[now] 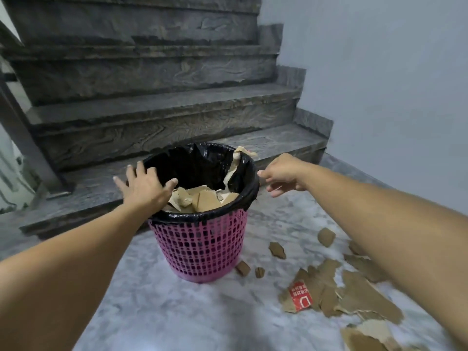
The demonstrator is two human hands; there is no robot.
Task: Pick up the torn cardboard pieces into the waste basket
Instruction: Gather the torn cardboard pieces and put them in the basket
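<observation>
A pink mesh waste basket point(202, 249) with a black liner stands on the marble floor, with several torn cardboard pieces point(202, 198) inside it. My left hand point(147, 186) is spread over the basket's left rim, fingers apart and empty. My right hand point(281, 173) hovers just right of the rim, fingers loosely apart, holding nothing. More torn cardboard point(336, 295) lies scattered on the floor to the right, one piece bearing a red label point(301, 298). Small scraps point(243, 267) lie near the basket's base.
A dark stone staircase point(157, 117) rises right behind the basket. A grey wall point(392, 84) closes the right side. A metal railing post point(25, 148) stands at the left.
</observation>
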